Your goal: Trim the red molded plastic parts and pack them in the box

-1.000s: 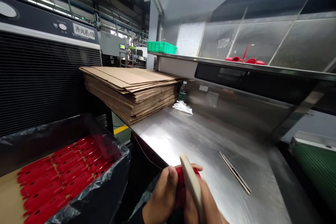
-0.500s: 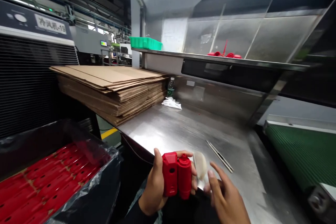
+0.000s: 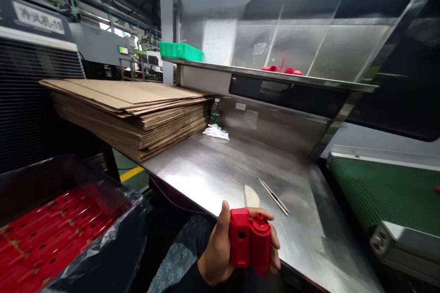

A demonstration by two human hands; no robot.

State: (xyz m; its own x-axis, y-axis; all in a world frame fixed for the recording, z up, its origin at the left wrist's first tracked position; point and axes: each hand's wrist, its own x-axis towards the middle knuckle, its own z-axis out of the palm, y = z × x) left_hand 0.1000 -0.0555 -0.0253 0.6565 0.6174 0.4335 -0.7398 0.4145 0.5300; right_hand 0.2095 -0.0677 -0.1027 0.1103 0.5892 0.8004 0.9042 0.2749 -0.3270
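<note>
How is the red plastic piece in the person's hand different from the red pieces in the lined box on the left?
The red piece is single, held upright in the left hand over the steel table; the red pieces in the box are many, lying flat in rows. The held one shows a blocky side and a rounded, capped side; the boxed ones look long and low, their detail too blurred to tell. Both are the same bright red plastic.

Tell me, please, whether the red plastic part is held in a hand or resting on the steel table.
Held. The left hand grips the red plastic part upright at the steel table edge, fingers wrapped round it.
</note>
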